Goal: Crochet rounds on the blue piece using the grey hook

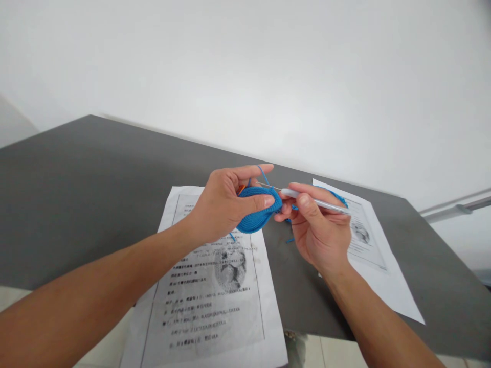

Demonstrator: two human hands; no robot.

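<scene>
Pinched under the thumb of my left hand (pixel 233 199) is a round blue crochet piece (pixel 255 217) with spiral rows. A strand of blue yarn (pixel 264 175) loops over that hand's outstretched index finger. A small orange bit (pixel 241 189) shows between the fingers and the piece. My right hand (pixel 322 225) grips a crochet hook (pixel 318 203) by its pale handle, and the thin metal shaft points left to the top edge of the crochet piece. Whether the hook's tip is in a stitch I cannot tell. More blue yarn lies behind the right hand, partly hidden.
A printed sheet (pixel 215 317) with text and a picture lies under my left forearm, overhanging the table's front edge. Another printed sheet (pixel 383 276) is on the right, partly behind my right hand. The grey table (pixel 95 189) meets a white wall (pixel 245 76) behind.
</scene>
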